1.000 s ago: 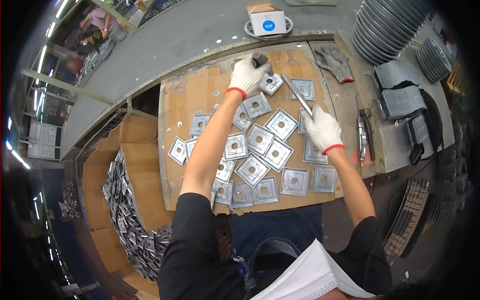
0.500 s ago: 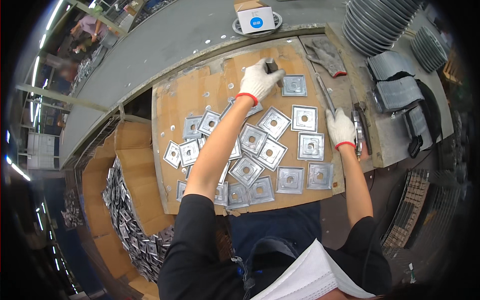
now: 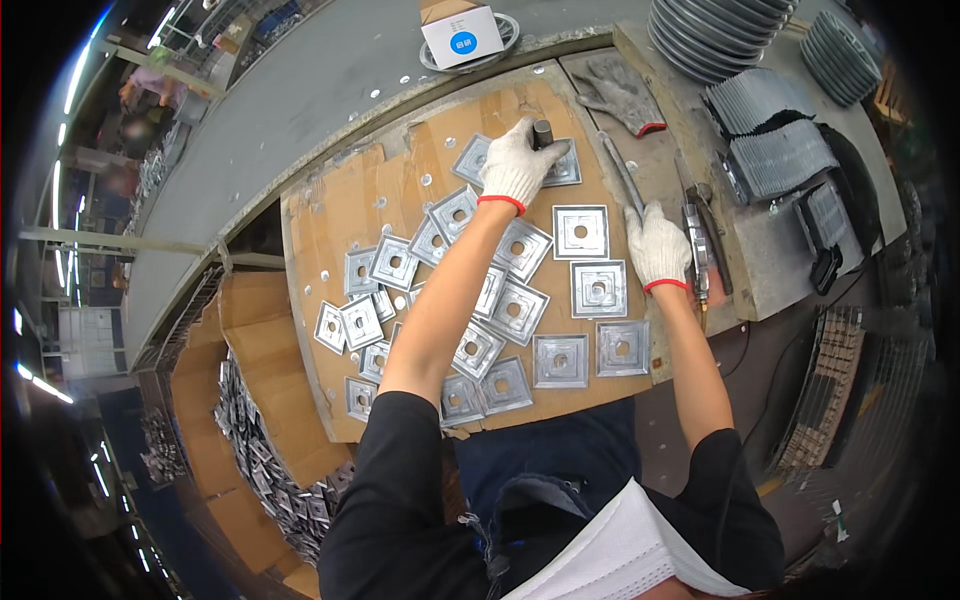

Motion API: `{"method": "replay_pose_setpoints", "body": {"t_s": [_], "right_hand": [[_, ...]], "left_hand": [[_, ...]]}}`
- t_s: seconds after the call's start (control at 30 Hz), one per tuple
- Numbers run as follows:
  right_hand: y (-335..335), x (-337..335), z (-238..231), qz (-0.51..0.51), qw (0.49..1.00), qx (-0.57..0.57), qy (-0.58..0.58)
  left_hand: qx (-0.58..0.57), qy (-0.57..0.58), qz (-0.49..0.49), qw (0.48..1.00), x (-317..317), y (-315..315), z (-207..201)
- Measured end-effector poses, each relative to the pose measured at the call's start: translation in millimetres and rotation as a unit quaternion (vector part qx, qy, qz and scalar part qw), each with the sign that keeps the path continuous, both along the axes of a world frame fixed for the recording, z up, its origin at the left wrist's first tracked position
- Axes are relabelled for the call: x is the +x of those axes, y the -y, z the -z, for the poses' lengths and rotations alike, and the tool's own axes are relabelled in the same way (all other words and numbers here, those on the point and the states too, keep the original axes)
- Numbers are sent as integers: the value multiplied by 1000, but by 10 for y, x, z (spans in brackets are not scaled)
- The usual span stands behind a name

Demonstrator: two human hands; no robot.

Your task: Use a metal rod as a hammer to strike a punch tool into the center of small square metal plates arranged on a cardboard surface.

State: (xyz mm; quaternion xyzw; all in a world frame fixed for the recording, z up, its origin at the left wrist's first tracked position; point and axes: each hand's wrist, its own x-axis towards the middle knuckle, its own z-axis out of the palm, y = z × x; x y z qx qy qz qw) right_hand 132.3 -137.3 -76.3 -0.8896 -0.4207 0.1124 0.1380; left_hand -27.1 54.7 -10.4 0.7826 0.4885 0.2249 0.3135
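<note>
My left hand [image 3: 512, 165], in a white knit glove with a red cuff, is closed round a dark, short metal cylinder [image 3: 543, 133]. It covers part of a square metal plate [image 3: 566, 165] at the back of the cardboard-covered board. Whether the cylinder touches that plate is hidden. At the board's right side my right hand [image 3: 659, 247], gloved likewise, is wrapped round a slim grey metal rod [image 3: 622, 170] that points away from me. Several square plates with a central hole, such as this plate [image 3: 581, 233], lie in front of my hands, some overlapping.
A grey work glove [image 3: 620, 95] lies at the board's back right. Tools [image 3: 705, 240] lie beside my right hand. Stacked round metal parts [image 3: 710, 35] and black-and-grey parts [image 3: 785, 160] stand farther right. A carton [image 3: 270, 330] of small metal parts is at left; a white box [image 3: 460, 38] sits behind.
The whole view has shifted slightly left. My left hand has moved right relative to the board, over the back plate, uncovering another plate to its left. My right hand keeps its grip on the rod.
</note>
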Motion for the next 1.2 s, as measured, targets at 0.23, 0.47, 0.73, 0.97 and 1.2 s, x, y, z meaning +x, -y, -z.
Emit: {"method": "replay_pose_setpoints", "body": {"t_s": [0.23, 0.47, 0.73, 0.97, 1.2], "right_hand": [[-24, -28, -85, -2, 1000, -1, -6], [-48, 104, -428, -21, 994, 55, -90], [-293, -503, -1610, -57, 947, 308, -78], [-403, -358, -1243, -143, 990, 13, 5], [-3, -369, -967, -62, 992, 107, -30]], "left_hand": [[-16, -46, 87, 995, -57, -222, -5], [-28, -81, 99, 991, -100, -185, 117], [-24, -75, 96, 992, -113, -155, 149], [18, -38, 96, 994, -90, -131, 193], [14, -16, 12, 1000, -80, -52, 137]]}}
